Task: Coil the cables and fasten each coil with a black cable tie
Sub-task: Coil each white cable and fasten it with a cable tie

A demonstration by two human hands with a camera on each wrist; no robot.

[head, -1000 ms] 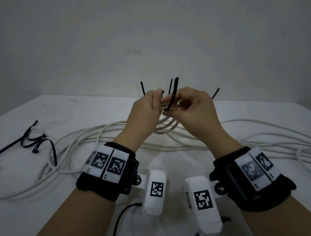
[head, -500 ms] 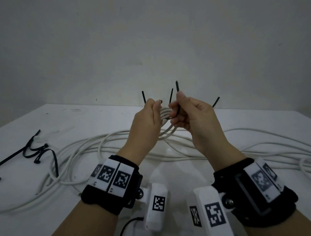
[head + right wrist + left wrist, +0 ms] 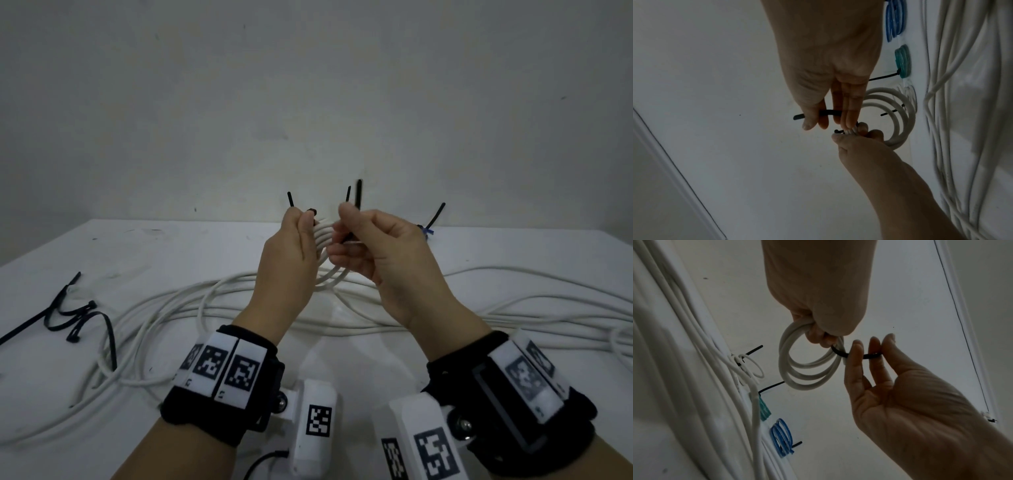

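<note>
My left hand [image 3: 308,222] holds a small white cable coil [image 3: 323,236] up above the table, fingers curled round its strands. The coil [image 3: 807,369] hangs as about three loops under the left hand [image 3: 818,335]. A black cable tie [image 3: 840,353] comes out of that grip at the coil's top. My right hand [image 3: 346,219] pinches the tie's tail [image 3: 359,195], which sticks straight up past the thumb. In the right wrist view the right hand [image 3: 818,120] pinches the tie [image 3: 830,112] between thumb and fingers, just above the left hand [image 3: 859,142]. The tie's head is mostly hidden.
Long loose white cable [image 3: 205,308] sprawls across the white table [image 3: 171,246] under both hands. Spare black ties [image 3: 68,308] lie at the left. Tied coils lie behind the hands: a blue one [image 3: 782,436], a teal one [image 3: 764,408] and a small white one [image 3: 750,368].
The tie's tail bowed over the right hand a second ago; now it stands straight, pinched lower down. Both hands stay raised together with the coil.
</note>
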